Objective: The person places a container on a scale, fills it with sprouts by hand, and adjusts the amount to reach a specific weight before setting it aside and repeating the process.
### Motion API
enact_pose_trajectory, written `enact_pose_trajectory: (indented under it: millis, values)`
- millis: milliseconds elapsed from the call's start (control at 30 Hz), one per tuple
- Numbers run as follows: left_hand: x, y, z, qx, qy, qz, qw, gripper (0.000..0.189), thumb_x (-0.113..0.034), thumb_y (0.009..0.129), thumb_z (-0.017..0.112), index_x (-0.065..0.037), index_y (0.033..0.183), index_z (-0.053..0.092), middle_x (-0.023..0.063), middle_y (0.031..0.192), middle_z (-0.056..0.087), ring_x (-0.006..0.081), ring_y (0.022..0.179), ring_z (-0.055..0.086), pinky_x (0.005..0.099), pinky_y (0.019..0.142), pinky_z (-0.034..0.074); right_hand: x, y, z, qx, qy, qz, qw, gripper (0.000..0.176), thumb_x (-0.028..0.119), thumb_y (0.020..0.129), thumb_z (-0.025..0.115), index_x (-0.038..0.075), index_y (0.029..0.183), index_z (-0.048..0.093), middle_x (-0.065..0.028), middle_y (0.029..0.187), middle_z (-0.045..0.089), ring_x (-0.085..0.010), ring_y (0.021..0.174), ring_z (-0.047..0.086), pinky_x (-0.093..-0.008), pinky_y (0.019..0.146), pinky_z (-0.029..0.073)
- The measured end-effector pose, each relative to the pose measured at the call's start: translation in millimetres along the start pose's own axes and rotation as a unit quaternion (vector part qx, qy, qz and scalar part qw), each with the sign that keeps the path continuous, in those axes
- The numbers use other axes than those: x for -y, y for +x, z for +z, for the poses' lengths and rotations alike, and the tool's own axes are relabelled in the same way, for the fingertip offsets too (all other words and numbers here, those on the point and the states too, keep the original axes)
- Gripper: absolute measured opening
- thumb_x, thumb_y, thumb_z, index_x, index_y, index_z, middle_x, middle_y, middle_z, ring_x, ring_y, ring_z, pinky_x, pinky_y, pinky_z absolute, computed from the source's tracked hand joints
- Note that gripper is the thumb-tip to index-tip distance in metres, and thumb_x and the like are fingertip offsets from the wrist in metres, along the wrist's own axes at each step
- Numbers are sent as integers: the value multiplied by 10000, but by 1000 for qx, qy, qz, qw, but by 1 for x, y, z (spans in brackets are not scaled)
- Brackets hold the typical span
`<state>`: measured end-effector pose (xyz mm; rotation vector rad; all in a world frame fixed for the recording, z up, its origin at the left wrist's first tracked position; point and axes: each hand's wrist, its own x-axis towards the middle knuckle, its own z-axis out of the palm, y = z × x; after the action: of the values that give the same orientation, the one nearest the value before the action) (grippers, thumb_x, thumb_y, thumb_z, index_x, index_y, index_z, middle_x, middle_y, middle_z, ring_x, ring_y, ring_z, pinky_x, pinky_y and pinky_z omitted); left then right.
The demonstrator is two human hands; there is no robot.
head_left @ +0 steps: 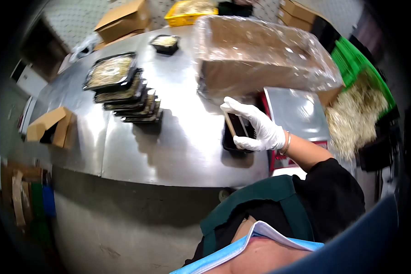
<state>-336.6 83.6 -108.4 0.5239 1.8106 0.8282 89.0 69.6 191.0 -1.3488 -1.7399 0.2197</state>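
Observation:
My right hand [255, 125], in a white glove, is over a black plastic tray [236, 147] near the table's front edge. Its thumb and fingers curl around the two ends of a narrow tan strip [231, 125], which lies across the tray's opening. The hand hides part of the tray, so its contents cannot be made out. My left hand is out of view. To the left, a leaning stack of black trays [128, 98] holds pale, stringy food. The top tray [109, 71] looks glossy, as if covered in clear plastic.
A plastic-lined cardboard box [260, 75] stands behind my hand. Right of it are a flat metal plate [297, 112] and a green crate [351, 59] with pale strands [358, 114] spilling out. A small filled tray [165, 43] and an open carton [55, 128] also sit on the metal table [182, 160].

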Motion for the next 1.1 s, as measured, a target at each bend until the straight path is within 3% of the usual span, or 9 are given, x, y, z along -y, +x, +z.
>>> enact_pose_trajectory:
  millis: [300, 433, 567, 633, 700, 767, 900, 1000, 1100]
  values:
    - [60, -62, 140, 348, 239, 97, 901, 452, -347, 925, 461, 5, 1203, 515, 184, 1135, 561, 272, 951, 595, 369, 837, 494, 25, -190, -114, -46, -15, 148, 988, 737, 128, 797, 639, -5, 1415, 259, -205, 1315, 477, -310, 1195, 496, -390, 1009, 375]
    - [100, -124, 187, 384, 296, 116, 867, 466, -378, 920, 465, 8, 1170, 540, 174, 1098, 581, 267, 935, 606, 364, 833, 494, 35, -317, -234, -131, -306, 163, 929, 656, 121, 783, 677, -11, 1352, 376, -196, 1310, 491, -320, 1201, 493, -380, 1015, 376]
    - [139, -194, 199, 383, 356, 112, 845, 484, -410, 915, 470, 10, 1136, 565, 164, 1060, 602, 262, 919, 616, 358, 828, 494, 78, -467, -389, -423, -503, 256, 708, 454, 118, 841, 625, -5, 1259, 498, -186, 1261, 538, -274, 1174, 522, -336, 1004, 393]
    - [154, -222, 197, 384, 392, 102, 830, 494, -425, 912, 472, 11, 1119, 577, 160, 1042, 613, 259, 911, 621, 355, 825, 494, 112, -533, -438, -342, -732, 314, 499, 484, 274, 835, 633, -24, 1200, 527, -203, 1122, 608, -323, 1024, 596, -381, 895, 470]
    - [165, -243, 191, 385, 425, 96, 814, 506, -441, 910, 474, 12, 1103, 589, 155, 1023, 623, 256, 902, 626, 353, 823, 494, 124, -586, -456, -271, -729, 465, 423, 503, 362, 859, 573, -30, 1171, 536, -209, 1030, 629, -350, 939, 610, -406, 830, 483]
    - [170, -254, 184, 386, 461, 94, 794, 518, -457, 907, 476, 13, 1086, 602, 150, 1004, 634, 253, 894, 632, 350, 821, 494, 130, -605, -462, -190, -639, 584, 462, 384, 347, 889, 516, 18, 1068, 601, -195, 892, 649, -351, 850, 623, -430, 765, 482]
    - [161, -257, 162, 375, 529, 88, 756, 546, -488, 902, 481, 16, 1052, 626, 140, 967, 654, 248, 878, 642, 344, 816, 494, 128, -613, -461, -271, -544, 675, 417, 280, 347, 891, 517, 135, 1029, 638, -144, 915, 662, -345, 860, 624, -434, 743, 486]
    - [141, -253, 147, 380, 589, 71, 710, 568, -512, 898, 484, 18, 1027, 645, 133, 939, 670, 244, 866, 650, 340, 812, 494, 135, -601, -460, -289, -651, 612, 345, 323, 428, 822, 622, 160, 997, 660, -115, 936, 670, -314, 852, 637, -402, 718, 502]
    - [89, -272, 160, 433, 611, 20, 662, 592, -535, 894, 487, 19, 1002, 663, 126, 911, 686, 240, 854, 658, 336, 809, 494, 148, -574, -447, -403, -673, 428, 448, 173, 103, 805, 671, 67, 974, 678, -110, 950, 680, -256, 859, 657, -322, 743, 524]
